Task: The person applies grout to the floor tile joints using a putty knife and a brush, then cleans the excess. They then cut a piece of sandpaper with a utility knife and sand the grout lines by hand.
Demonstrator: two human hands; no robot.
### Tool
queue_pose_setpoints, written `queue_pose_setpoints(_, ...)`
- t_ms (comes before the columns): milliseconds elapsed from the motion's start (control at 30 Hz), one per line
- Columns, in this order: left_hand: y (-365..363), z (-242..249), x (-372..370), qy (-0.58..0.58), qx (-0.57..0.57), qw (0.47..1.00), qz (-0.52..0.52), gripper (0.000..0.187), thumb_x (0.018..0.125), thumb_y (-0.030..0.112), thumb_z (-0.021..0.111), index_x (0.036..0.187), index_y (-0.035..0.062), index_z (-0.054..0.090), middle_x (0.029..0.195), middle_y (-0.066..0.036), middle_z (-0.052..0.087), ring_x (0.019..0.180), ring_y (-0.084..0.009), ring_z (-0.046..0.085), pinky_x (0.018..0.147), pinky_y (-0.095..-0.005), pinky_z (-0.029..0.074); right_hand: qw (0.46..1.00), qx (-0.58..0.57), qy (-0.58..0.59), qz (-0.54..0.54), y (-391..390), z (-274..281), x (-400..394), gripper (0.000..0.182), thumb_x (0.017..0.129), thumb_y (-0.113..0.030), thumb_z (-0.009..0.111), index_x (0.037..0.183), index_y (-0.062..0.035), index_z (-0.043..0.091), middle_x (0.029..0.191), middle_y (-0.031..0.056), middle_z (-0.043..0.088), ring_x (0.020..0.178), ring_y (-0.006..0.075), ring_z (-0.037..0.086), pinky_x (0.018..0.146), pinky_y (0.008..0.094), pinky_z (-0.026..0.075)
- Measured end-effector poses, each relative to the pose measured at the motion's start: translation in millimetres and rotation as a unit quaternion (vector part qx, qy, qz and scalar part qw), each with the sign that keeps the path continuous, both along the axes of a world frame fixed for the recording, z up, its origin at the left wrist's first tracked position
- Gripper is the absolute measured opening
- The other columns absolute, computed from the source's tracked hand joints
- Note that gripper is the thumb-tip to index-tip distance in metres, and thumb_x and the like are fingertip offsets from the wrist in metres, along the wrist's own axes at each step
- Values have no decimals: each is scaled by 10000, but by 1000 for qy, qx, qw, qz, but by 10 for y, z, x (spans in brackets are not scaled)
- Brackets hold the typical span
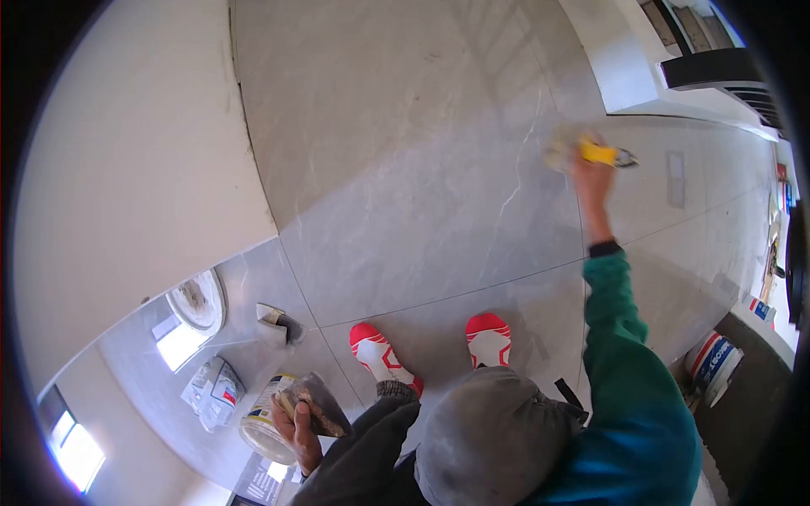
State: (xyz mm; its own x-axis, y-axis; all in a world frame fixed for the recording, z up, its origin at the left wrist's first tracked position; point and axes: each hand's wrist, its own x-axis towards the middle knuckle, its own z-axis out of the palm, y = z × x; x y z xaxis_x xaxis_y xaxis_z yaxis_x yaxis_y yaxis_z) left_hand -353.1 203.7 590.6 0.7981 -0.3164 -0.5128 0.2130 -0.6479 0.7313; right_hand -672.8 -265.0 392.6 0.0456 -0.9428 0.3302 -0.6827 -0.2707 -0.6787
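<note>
My right hand (pixel 593 173) is stretched far out over the grey tile floor (pixel 405 185), closed around a yellow-handled tool (pixel 598 152). Motion smears it: a pale blur lies on its left side and a dark, shiny tip points right, so its exact kind cannot be made out. At the lower left, my left hand (pixel 295 434) grips a flat grey-brown, plate-like piece (pixel 321 403) with a rough brown edge. Just behind that piece stands a white and yellow bucket (pixel 268 422), partly covered by the hand.
On the floor at left are a white-and-dark scraper-like tool (pixel 280 325), a round white lid or tub (pixel 198 302) and a clear plastic container (pixel 214 392). A pale wall (pixel 143 169) borders the left. A labelled bucket (pixel 714 364) stands right; a railing (pixel 717 69) is upper right.
</note>
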Motion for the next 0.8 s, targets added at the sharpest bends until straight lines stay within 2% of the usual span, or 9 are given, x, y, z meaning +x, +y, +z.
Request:
queue_pose_setpoints(133, -339, 52, -102, 37, -35, 999, 16, 559, 813, 285, 585, 1226, -43, 400, 1089, -101, 475, 960, -173, 449, 881, -294, 345, 991, 88, 91, -43, 239, 318, -66, 370, 805, -177, 614, 1138, -61, 504, 909, 110, 585, 850, 222, 575, 734, 337, 467)
queue_pose_setpoints(233, -631, -11, -17, 26, -65, 992, -102, 477, 816, 265, 590, 1157, -33, 440, 1024, -77, 498, 902, -143, 454, 829, -268, 361, 989, 13, -97, 114, 866, 97, 1670, 450, 690, -167, 652, 1100, -69, 494, 1000, 136, 548, 965, 275, 525, 815, 390, 427)
queue_pose_setpoints(300, -822, -30, 16, -1, -79, 986, -143, 392, 819, 244, 589, 1083, -20, 471, 935, -50, 513, 825, -124, 462, 767, -256, 383, 892, 112, -313, 308, 1000, 222, 2754, 400, 664, -161, 650, 1050, -90, 574, 1029, 143, 556, 959, 327, 531, 819, 426, 433)
queue_pose_setpoints(400, -1015, -117, 72, -15, -102, 968, -227, 292, 816, 225, 579, 988, 3, 498, 855, -35, 521, 757, -119, 467, 696, -243, 397, 899, 253, -109, 341, 695, 365, 3222, 295, 671, -182, 609, 940, -62, 601, 946, 181, 586, 926, 348, 555, 778, 432, 453)
queue_pose_setpoints(533, -1039, -166, 61, -24, -100, 966, -238, 270, 804, 194, 566, 988, 4, 509, 851, -34, 531, 766, -114, 475, 703, -240, 396, 950, 283, -124, 55, -85, -8, 2104, 347, 649, -284, 665, 857, -16, 592, 727, 156, 622, 716, 340, 607, 612, 441, 472)
queue_pose_setpoints(600, -963, -278, 104, 5, -114, 966, -230, 271, 805, 193, 563, 991, 3, 510, 868, -36, 532, 775, -117, 476, 707, -242, 397, 974, 154, -166, -26, -17, 2, 894, 297, 767, -244, 613, 1015, -81, 602, 766, 92, 636, 653, 202, 604, 566, 330, 471)
queue_pose_setpoints(700, -883, -392, 88, 44, -120, 967, -218, 275, 809, 199, 562, 995, 3, 513, 898, -42, 537, 784, -116, 479, 710, -237, 395, 985, 73, 37, -149, 311, 136, -949, 338, 791, -260, 599, 1084, -92, 572, 831, 115, 639, 724, 235, 625, 618, 340, 486)
queue_pose_setpoints(733, -931, -312, 21, 43, -109, 973, -198, 264, 813, 203, 561, 982, 7, 511, 881, -36, 531, 773, -111, 468, 703, -233, 388, 934, 127, 254, -216, 390, 531, -1251, 318, 794, -233, 595, 1062, -62, 573, 831, 125, 640, 727, 237, 627, 630, 339, 491)
queue_pose_setpoints(800, -1021, -319, -60, 39, -93, 978, -184, 253, 817, 206, 560, 970, 11, 510, 864, -30, 525, 762, -106, 458, 695, -228, 381, 945, 93, 177, -259, 470, 630, -1469, 309, 789, -160, 608, 1066, -33, 552, 828, 94, 627, 705, 192, 613, 611, 322, 486)
